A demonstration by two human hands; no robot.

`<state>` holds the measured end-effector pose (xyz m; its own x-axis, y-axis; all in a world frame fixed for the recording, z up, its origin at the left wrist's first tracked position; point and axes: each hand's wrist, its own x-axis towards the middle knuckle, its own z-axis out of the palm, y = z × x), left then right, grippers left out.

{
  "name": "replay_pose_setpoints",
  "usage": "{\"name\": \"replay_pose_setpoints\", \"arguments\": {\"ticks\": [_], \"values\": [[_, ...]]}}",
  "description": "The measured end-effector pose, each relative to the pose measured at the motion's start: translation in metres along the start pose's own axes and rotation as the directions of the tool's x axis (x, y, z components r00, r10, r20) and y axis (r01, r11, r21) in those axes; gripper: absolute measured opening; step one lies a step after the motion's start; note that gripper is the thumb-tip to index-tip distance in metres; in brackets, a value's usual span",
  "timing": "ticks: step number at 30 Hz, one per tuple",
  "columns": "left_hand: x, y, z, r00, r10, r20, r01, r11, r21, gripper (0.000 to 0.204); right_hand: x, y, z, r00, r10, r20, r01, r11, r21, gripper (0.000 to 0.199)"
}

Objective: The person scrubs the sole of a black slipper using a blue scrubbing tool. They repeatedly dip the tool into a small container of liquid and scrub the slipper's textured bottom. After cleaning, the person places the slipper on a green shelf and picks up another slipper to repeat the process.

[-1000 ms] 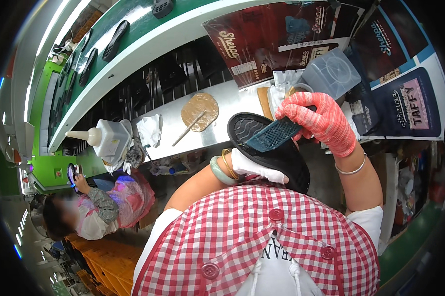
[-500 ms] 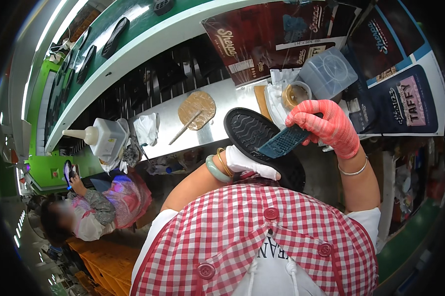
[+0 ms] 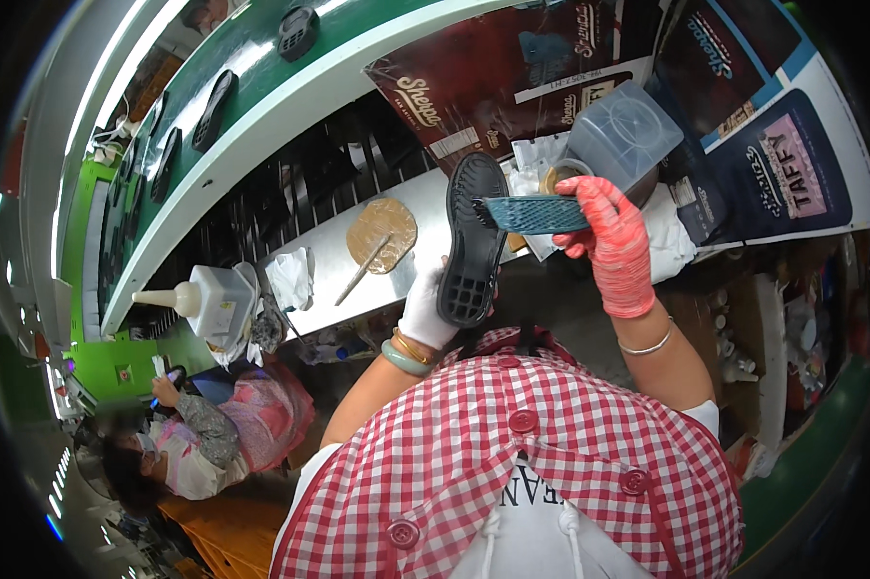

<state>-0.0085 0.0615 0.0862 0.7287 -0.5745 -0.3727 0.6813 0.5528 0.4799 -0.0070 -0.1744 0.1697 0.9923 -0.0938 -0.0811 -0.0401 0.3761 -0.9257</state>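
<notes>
My left hand (image 3: 425, 314), in a white glove, is closed around the heel end of a black shoe sole (image 3: 473, 256). The sole stands nearly lengthwise in front of me, with wavy ridges toward its far end and a grid of square hollows at the near end. In a coral-red knit glove, my right hand (image 3: 616, 241) pinches a flat teal mesh-patterned tool (image 3: 536, 215). The tool's left end meets the sole's right edge, near its upper part; small dark bits, perhaps bristles, show there. Some fingertips of both hands are hidden.
On the metal ledge lie a round tan pad (image 3: 382, 232) with a stick (image 3: 363, 270) on it and white crumpled paper (image 3: 291, 277). A white nozzle bottle (image 3: 213, 307) stands left, a clear plastic box (image 3: 628, 135) right. Soles rest on the green conveyor (image 3: 252, 58). Someone sits at left (image 3: 247, 410).
The sole has swung from a slant to nearly lengthwise, its near end now showing. My right hand and the teal tool have moved left and slightly up.
</notes>
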Motion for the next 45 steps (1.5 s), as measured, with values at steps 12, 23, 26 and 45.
{"name": "replay_pose_setpoints", "arguments": {"ticks": [12, 23, 26, 45], "values": [[-0.012, -0.002, 0.021, 0.997, -0.048, 0.058, 0.05, 0.998, -0.042, 0.05, 0.004, 0.015, 0.014, 0.998, -0.019, -0.057, 0.019, 1.0, -0.013, 0.024], [-0.005, 0.0, 0.021, 0.996, -0.081, 0.023, 0.079, 0.995, 0.063, 0.049, 0.003, -0.001, 0.005, 0.996, 0.082, 0.029, -0.077, 0.983, -0.165, 0.025], [-0.003, 0.0, 0.021, 0.995, -0.099, 0.012, 0.098, 0.993, 0.06, 0.05, 0.0, -0.004, 0.004, 0.995, 0.089, 0.033, -0.08, 0.974, -0.213, 0.025], [0.012, -0.009, 0.053, 0.967, -0.051, -0.25, 0.066, 0.996, 0.053, 0.052, -0.04, -0.019, 0.001, 0.974, 0.196, 0.116, -0.162, 0.954, -0.252, 0.021]]}}
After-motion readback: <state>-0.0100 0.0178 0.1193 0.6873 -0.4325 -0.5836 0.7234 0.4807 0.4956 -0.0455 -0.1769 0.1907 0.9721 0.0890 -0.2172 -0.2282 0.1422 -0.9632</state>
